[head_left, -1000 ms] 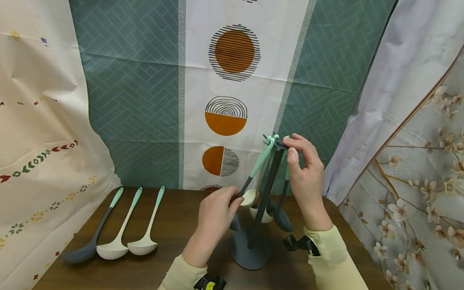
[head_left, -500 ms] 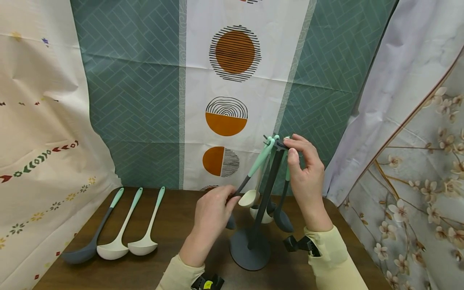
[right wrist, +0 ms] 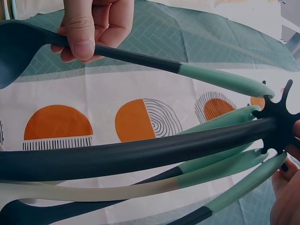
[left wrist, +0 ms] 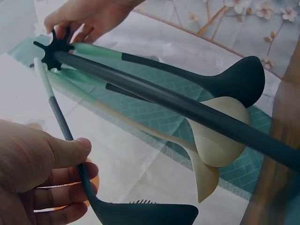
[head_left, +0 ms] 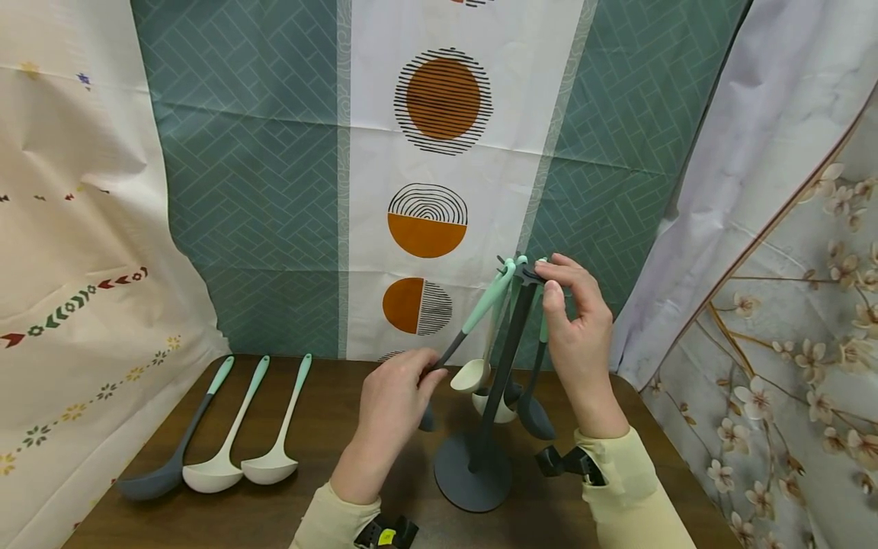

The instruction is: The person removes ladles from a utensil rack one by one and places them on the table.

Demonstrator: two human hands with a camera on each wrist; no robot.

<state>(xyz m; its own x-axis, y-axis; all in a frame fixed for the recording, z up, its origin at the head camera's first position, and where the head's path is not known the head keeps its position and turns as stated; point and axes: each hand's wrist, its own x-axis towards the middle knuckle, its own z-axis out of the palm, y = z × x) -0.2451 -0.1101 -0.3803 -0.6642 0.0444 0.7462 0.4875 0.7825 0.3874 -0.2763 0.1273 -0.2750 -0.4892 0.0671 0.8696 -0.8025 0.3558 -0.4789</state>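
My left hand [head_left: 392,400] pinches the dark neck of a ladle [head_left: 485,306] between thumb and fingers. The ladle's mint handle end sits at a hook of the dark utensil stand [head_left: 510,354], and its shaft slants out to the left. In the left wrist view its dark bowl [left wrist: 145,213] hangs below the fingers. My right hand [head_left: 579,328] grips the stand's hooked top [right wrist: 277,119], thumb in front. Other utensils hang around the pole: a cream ladle [head_left: 472,375], another cream bowl [head_left: 499,410] partly behind the pole, and a dark one [head_left: 535,415] at right.
Three ladles lie side by side on the brown table [head_left: 343,427] at left: a dark one [head_left: 154,480] and two cream ones, the middle [head_left: 213,474] and the right [head_left: 270,465]. The stand's round base [head_left: 473,484] is near the front. Patterned cloths hang behind and at both sides.
My left hand has moved left, swinging the ladle's bowl further out from the pole while its handle end stays at the hook. My right hand stays on the stand's top.
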